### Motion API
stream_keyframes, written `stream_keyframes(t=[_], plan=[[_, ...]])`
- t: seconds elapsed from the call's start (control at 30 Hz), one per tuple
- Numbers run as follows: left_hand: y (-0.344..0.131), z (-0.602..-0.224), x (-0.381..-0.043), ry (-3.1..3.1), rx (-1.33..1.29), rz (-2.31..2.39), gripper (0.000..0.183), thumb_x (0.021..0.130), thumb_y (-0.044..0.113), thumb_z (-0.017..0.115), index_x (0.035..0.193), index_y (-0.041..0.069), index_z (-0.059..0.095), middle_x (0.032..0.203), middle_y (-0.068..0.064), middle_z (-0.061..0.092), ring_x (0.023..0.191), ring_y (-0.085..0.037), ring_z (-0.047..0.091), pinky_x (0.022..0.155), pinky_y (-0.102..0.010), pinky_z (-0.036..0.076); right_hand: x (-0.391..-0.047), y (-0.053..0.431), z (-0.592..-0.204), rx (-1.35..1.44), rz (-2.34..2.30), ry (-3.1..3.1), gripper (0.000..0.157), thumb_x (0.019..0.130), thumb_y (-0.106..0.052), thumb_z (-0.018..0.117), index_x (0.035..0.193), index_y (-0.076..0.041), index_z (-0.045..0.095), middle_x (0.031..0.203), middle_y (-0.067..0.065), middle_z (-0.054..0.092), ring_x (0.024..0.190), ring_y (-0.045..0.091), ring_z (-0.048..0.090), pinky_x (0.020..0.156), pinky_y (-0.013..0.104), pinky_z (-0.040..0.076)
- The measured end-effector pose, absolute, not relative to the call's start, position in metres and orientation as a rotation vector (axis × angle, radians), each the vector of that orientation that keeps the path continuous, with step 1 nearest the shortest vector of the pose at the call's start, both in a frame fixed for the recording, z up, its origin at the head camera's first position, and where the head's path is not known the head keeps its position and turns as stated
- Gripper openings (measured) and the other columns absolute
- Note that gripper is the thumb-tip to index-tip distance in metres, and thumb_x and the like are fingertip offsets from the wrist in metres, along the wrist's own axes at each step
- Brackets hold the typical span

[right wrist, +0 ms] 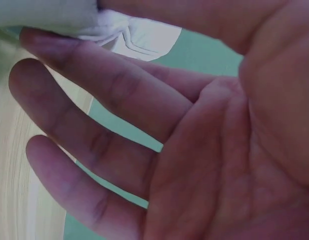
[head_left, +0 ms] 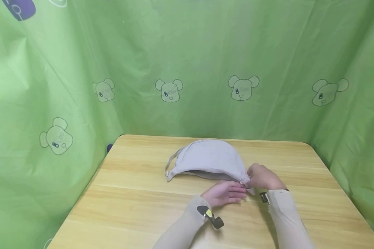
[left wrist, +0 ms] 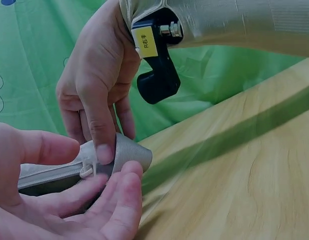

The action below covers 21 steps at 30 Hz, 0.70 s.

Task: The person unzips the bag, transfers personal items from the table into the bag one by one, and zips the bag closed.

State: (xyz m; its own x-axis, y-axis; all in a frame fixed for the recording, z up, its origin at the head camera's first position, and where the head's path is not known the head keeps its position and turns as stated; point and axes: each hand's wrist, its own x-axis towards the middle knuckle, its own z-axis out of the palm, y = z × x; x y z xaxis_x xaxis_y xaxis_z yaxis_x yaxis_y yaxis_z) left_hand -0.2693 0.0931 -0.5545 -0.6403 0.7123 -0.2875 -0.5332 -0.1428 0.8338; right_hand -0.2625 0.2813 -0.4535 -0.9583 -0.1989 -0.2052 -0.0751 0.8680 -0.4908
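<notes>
- Right wrist view: mostly filled by the right hand (right wrist: pixel 204 145) at close range; only a scrap of pale fabric visible at top, out of focus.
- Head view: right end of the grey pouch bag (head_left: pixel 207 159) covered by the right hand (head_left: pixel 263 177); zipper pull too small to make out there.
- Left wrist view: bag cut off at left, only its right corner (left wrist: pixel 125 154) and a stretch of zipper line visible; far side hidden behind the left hand (left wrist: pixel 64 205).
- Right hand: arched over the bag's right end, thumb and forefinger (left wrist: pixel 101 140) pinching a small pale tab at the corner; remaining fingers loosely extended downward.
- Left hand (head_left: pixel 225 193): palm up, fingers nearly straight, spread slightly, lying under and against the corner of the bag; grip not closed on anything.
- Bag: lying flat at the centre of the bench (head_left: pixel 127 204), toward the rear edge, strap loop (head_left: pixel 171 164) at its left end, opening side facing the person.
- Pinched corner: directly between the two hands, right grip above, left fingertips below.
- Both forearms in pale sleeves, each with a black wrist mount (head_left: pixel 210 216).
- Green printed curtain (head_left: pixel 187 69) behind and beside the bench.
</notes>
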Motion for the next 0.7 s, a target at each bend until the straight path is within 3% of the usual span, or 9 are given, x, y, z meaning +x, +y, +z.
stream_keyframes(t=[0.4, 0.7], plan=[[0.0941, -0.5534, -0.2692, 1.252, 0.208, 1.897, 0.049, 0.106, 0.026, 0.047, 0.144, -0.005, 0.052, 0.147, -0.027, 0.056, 0.141, -0.04, 0.053, 0.123, -0.049, 0.041, -0.2606, 0.2815, -0.4519, -0.197, -0.73, 2.777, 0.028, 0.072, -0.007, 0.084, 0.095, 0.003, 0.073, 0.091, 0.012, 0.075, 0.082, 0.025, 0.067, 0.073, 0.044, 0.058], [0.0967, -0.5528, -0.2678, 1.235, 0.145, 1.957, 0.047, 0.106, 0.03, 0.052, 0.136, -0.005, 0.058, 0.137, -0.026, 0.064, 0.132, -0.039, 0.062, 0.118, -0.048, 0.047, -0.2616, 0.2819, -0.451, -0.175, -0.686, 2.782, 0.038, 0.074, -0.01, 0.084, 0.104, 0.008, 0.07, 0.102, 0.021, 0.075, 0.093, 0.035, 0.071, 0.084, 0.056, 0.059]])
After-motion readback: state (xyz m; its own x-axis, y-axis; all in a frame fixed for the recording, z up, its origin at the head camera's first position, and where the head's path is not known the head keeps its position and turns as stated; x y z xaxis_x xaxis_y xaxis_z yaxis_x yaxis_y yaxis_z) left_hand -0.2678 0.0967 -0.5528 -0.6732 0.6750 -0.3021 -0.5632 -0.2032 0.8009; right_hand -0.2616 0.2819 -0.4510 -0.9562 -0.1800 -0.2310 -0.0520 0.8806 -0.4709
